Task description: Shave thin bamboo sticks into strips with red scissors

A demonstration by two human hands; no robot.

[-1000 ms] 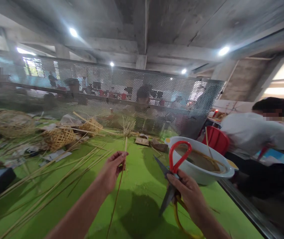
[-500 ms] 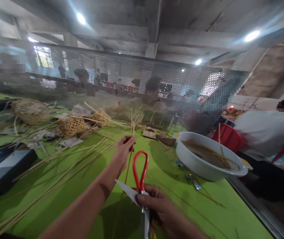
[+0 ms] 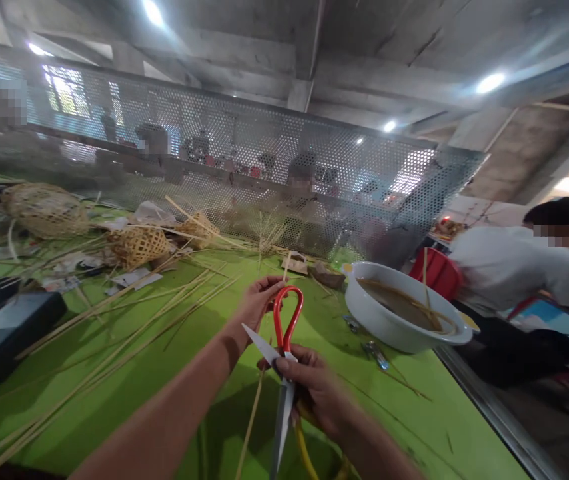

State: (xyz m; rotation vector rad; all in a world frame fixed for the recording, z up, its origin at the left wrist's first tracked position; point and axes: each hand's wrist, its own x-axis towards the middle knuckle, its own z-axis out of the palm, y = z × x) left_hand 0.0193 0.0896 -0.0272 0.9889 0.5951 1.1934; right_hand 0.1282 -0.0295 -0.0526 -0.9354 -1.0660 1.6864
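Out in front, my left hand (image 3: 263,298) pinches a thin bamboo strip (image 3: 287,267), whose pale end sticks up past the fingertips. My right hand (image 3: 317,387), nearer to me, is closed around a pair of scissors (image 3: 289,390). Their red handle loop points up, one blade slants to the upper left and the other points down. A yellow handle shows below the hand. A strip length (image 3: 251,423) hangs below the right fingertips, left of the lower blade; behind the scissors I cannot follow it.
A white basin (image 3: 389,333) of brownish water with strips stands right. Metal clips (image 3: 377,355) lie before it. Woven baskets (image 3: 137,247), long strips (image 3: 129,353) and a dark box (image 3: 19,333) are left. A perforated metal partition (image 3: 244,147) stands behind; a person (image 3: 499,260) sits right.
My right hand has come up a little with the scissors, closer to the left hand. The strip now stands higher and tilts right above my left fingers. The view has turned slightly right.
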